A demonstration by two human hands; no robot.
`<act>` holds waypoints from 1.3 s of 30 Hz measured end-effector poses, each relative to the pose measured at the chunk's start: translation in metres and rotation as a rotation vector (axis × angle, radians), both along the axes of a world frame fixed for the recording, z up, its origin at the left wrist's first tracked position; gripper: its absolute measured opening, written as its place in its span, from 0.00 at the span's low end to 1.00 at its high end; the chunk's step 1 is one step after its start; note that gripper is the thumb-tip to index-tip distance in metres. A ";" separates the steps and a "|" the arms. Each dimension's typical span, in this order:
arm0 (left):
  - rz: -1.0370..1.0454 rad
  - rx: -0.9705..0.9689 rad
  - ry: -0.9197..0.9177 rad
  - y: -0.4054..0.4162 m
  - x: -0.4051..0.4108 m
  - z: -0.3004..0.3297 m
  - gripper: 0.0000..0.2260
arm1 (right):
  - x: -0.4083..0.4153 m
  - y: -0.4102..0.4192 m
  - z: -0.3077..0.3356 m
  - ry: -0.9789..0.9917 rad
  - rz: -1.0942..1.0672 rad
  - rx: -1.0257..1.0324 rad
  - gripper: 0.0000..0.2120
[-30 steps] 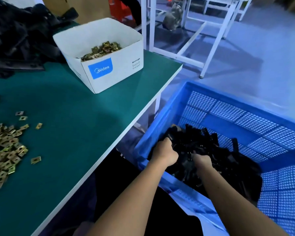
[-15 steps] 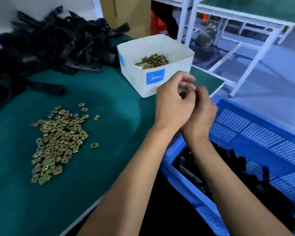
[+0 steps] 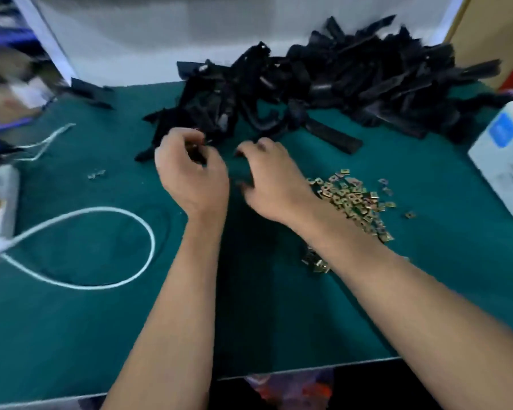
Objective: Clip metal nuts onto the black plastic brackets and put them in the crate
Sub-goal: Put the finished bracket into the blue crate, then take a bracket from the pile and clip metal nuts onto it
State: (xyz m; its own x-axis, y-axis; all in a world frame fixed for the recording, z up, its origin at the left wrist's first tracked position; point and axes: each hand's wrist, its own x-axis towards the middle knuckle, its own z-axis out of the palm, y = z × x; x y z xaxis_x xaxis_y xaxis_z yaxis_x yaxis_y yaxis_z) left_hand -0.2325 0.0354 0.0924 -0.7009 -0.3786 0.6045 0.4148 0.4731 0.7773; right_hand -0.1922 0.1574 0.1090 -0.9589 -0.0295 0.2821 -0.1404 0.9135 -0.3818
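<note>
Hands hover curled at the bracket pile, grip unclear through blur; best to pull one bracket cleanly, nuts beside.

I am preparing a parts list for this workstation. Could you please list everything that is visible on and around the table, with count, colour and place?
black plastic brackets: large pile, too many to count, black, far side of table
metal nuts: loose heap, many, brass-coloured, right of centre, partly under the right forearm
white cardboard box: one, white with blue label, right edge
white cable: one loop, white, left of centre
small metal bits: a few, silver, left of the hands, blurred
table: one, green top
left hand: fingers curled, at the near edge of the bracket pile
right hand: fingers curled, above the table beside the nuts
</note>
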 end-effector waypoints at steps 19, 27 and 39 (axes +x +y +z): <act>-0.253 0.816 -0.380 -0.023 -0.034 -0.001 0.06 | -0.093 -0.061 -0.005 0.143 0.060 0.074 0.13; -0.602 0.906 -0.529 0.006 -0.023 -0.001 0.08 | -0.063 0.000 -0.004 0.458 -0.278 -0.488 0.12; -0.971 0.238 -0.526 0.027 -0.004 -0.006 0.10 | -0.006 0.090 0.011 -0.092 0.085 -0.943 0.03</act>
